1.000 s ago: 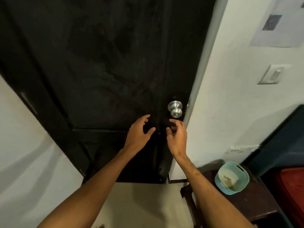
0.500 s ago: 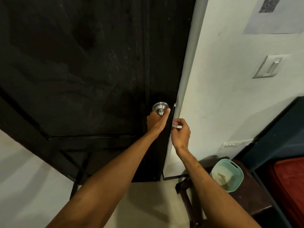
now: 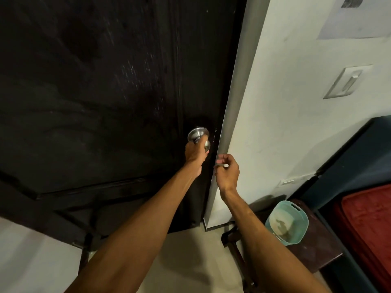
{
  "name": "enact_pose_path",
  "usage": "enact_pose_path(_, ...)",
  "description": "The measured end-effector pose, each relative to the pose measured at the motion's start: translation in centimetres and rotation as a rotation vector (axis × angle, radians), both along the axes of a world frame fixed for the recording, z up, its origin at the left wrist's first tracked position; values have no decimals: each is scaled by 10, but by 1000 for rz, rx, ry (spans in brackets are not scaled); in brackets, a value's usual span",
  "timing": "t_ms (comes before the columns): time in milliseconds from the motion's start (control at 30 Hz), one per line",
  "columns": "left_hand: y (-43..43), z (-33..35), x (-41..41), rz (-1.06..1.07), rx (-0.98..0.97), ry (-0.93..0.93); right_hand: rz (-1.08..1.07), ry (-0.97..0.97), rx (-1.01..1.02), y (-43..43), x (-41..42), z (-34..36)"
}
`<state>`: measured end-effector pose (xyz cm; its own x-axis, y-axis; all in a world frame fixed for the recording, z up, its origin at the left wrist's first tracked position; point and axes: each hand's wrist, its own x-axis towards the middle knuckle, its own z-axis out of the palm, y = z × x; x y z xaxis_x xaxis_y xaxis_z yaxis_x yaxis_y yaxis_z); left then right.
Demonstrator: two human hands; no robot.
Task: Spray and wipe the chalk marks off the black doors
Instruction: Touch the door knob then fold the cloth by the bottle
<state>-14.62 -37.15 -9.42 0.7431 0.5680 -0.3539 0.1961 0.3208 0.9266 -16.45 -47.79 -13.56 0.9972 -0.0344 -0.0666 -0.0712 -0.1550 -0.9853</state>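
So, going from the left: there's a bit of pale wall [image 3: 31,261] down in the corner, then the black door [image 3: 95,113] fills most of what I'm looking at. It's got faint pale streaky marks [image 3: 132,74] on the panel up above the knob, and the rest of it just looks dark and smudgy. The silver knob [image 3: 197,133] sits close to the door's right edge, and my left hand [image 3: 194,154] is wrapped round it, fingers curled over the front so you only see the back part of the knob. Just beside it, my right hand [image 3: 227,174] is up against the door's edge, a little lower than the knob, fingers bent in toward the thumb. There's something small and pale by my fingertips, but I honestly can't tell if I'm pinching it or just touching the edge. Right of that runs the grey door frame [image 3: 241,81], then a white wall [image 3: 285,123] with an outlet [image 3: 287,181] low down, a light switch [image 3: 347,82] higher up and a sheet of paper [image 3: 355,20] at the top. Below, a teal basket [image 3: 297,210] sits on a dark wooden stool [image 3: 315,252], with something red and padded [image 3: 372,218] at the far right.
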Motion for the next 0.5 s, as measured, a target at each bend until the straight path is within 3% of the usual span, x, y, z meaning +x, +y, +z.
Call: enact_pose_path(500,10,1,25,49,-124,4,22,37,56,26,17,-3)
